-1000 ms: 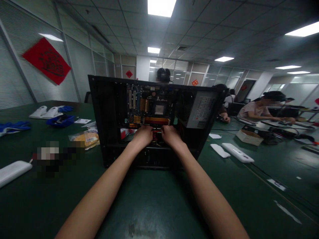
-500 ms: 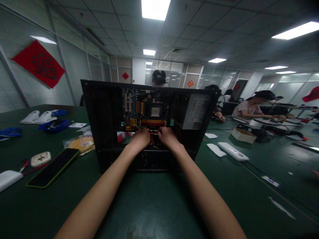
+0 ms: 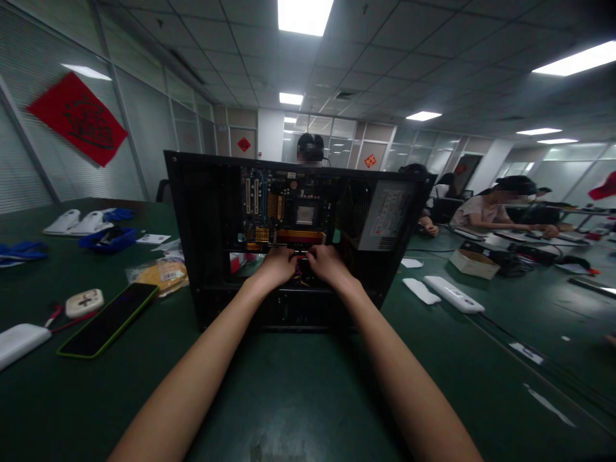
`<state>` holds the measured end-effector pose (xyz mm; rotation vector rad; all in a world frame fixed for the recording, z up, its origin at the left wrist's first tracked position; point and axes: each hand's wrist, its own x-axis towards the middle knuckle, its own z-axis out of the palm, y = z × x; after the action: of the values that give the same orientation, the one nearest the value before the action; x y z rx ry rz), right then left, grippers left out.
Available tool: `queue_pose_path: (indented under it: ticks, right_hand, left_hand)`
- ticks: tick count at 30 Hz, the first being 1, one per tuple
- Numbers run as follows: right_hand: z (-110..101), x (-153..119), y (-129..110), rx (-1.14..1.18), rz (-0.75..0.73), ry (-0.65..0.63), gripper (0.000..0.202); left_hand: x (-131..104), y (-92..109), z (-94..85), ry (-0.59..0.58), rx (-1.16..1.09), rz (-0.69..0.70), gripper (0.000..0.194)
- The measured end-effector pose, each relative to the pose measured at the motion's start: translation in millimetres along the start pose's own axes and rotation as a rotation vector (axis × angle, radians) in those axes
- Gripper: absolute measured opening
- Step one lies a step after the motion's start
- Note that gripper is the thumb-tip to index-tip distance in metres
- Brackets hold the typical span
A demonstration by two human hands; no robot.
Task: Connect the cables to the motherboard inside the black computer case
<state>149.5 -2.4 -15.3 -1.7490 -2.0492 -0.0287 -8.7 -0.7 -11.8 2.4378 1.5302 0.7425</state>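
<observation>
An open black computer case (image 3: pixel 181 244) stands upright on the green table, its inside facing me. A motherboard (image 3: pixel 275 208) fills the upper middle, and a silver power supply (image 3: pixel 389 215) sits at upper right. Below the motherboard, my left hand (image 3: pixel 279 266) and my right hand (image 3: pixel 327 264) reach into the case side by side. Both have their fingers curled in, close together at thin red and yellow cables (image 3: pixel 303 273). A bit of red wire shows between the fingertips, which are partly hidden by the backs of my hands.
Left of the case lie a phone (image 3: pixel 110 319), a yellow item in a plastic bag (image 3: pixel 161 274) and a blue tray (image 3: pixel 108 239). To the right are a white power strip (image 3: pixel 453 294) and a small open box (image 3: pixel 474 262). People sit farther along the table.
The whole view has shifted slightly to the right. Both hands stay inside the case at the cables, with only small movements of the fingers.
</observation>
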Motion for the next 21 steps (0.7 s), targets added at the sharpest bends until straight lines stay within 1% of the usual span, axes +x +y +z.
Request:
queue_pose_path:
  ticks: [8,21]
  right_hand:
    - [0.6,-0.2,1.0,-0.013,-0.028,0.028,0.028]
    - [1.5,-1.5,-2.2,-0.067,0.060,-0.014,0.030]
  left_hand:
    - [-1.9,3.1,-2.2,0.018,0.022,0.017,0.029]
    - [-4.1,4.1,-3.1,0.020,0.065,0.028,0.028]
